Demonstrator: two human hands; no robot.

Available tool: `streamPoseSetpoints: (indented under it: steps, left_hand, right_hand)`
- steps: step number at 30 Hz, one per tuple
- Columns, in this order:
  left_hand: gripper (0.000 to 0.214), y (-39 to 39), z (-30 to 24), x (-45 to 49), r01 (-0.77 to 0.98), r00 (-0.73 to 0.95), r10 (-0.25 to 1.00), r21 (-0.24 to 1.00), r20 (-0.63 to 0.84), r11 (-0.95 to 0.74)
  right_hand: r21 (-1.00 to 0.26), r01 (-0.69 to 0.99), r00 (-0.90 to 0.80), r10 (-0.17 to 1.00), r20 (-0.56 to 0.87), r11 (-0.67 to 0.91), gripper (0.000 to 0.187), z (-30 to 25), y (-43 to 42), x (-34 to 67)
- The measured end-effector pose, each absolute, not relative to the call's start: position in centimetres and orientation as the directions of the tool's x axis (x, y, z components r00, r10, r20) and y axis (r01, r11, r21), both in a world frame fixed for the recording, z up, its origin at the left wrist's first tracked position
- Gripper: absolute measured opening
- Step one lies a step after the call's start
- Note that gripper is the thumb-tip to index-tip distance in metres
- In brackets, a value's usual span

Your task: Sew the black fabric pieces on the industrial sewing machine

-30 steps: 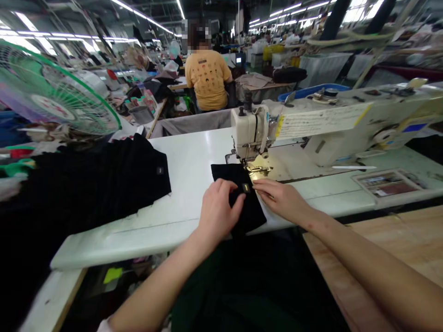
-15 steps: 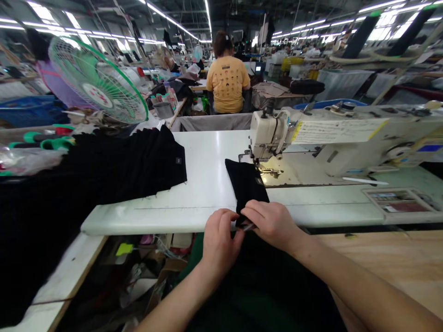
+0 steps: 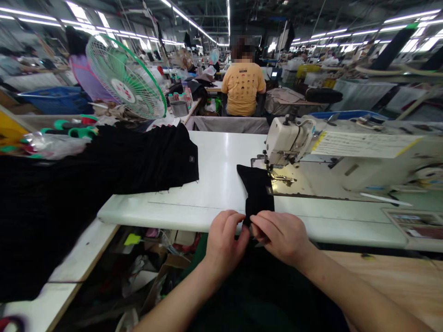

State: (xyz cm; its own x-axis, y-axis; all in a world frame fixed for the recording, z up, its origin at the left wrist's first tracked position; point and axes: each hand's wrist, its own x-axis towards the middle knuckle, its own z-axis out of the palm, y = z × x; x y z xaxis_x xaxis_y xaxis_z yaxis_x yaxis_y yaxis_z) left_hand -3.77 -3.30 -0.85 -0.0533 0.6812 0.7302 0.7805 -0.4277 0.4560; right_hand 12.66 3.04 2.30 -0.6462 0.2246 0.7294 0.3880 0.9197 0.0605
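A small black fabric piece [image 3: 258, 184] lies on the white machine table, its far right edge close to the needle area of the sewing machine [image 3: 282, 143]. A little grey label shows near its right edge. My left hand [image 3: 226, 242] pinches the near edge of this fabric at the table's front. Close beside it, my right hand [image 3: 284, 235] is closed on the same edge, fingertips almost touching the left ones. A thin greyish pointed tip sticks out under the right fingers; what it belongs to is hidden.
A heap of black fabric pieces [image 3: 155, 159] covers the table's left side. Behind it stand a green-rimmed fan [image 3: 126, 83] and thread spools [image 3: 81, 133]. A white stick-like tool [image 3: 386, 199] lies right of the needle. A person in a yellow shirt [image 3: 243, 87] sits ahead.
The view has swung left, so the scene sits further right. Both hands keep hold of the fabric's near edge; the right fingers have shifted slightly, and the greyish tip shows lower beneath them.
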Motion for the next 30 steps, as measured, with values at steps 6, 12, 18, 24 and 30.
streamPoseSetpoints:
  steps: [6, 12, 18, 24, 30]
  left_hand:
    - [0.015, -2.9, -1.1, -3.9, 0.786, -0.11, 0.64, 0.461, 0.761, -0.413]
    - [0.013, -2.9, -0.6, -3.7, 0.765, -0.135, 0.635, 0.487, 0.761, -0.421]
    - [0.013, -3.8, 0.6, -3.3, 0.638, -0.261, 0.723, 0.676, 0.64, -0.368]
    - [0.032, -3.7, 1.6, -3.6, 0.004, -0.409, 0.909, 0.996, -0.078, 0.087]
    - [0.045, -3.9, -0.7, -4.4, -0.207, -0.404, 0.865, 0.951, -0.299, 0.232]
  right_hand:
    - [0.085, 0.381, -0.68, 0.217, 0.701, 0.921, 0.019, 2.2, 2.9, 12.5]
    - [0.048, 0.35, -0.683, 0.22, 0.696, 0.936, 0.021, 1.8, 3.0, 12.5]
    - [0.031, 0.356, -0.671, 0.232, 0.704, 0.934, 0.024, 1.9, 3.1, 12.2]
    - [0.105, 0.355, -0.743, 0.212, 0.635, 0.929, 0.024, 2.1, 3.2, 12.3]
    - [-0.002, 0.667, -0.606, 0.543, 0.582, 0.745, 0.023, 0.7, 4.0, 15.6]
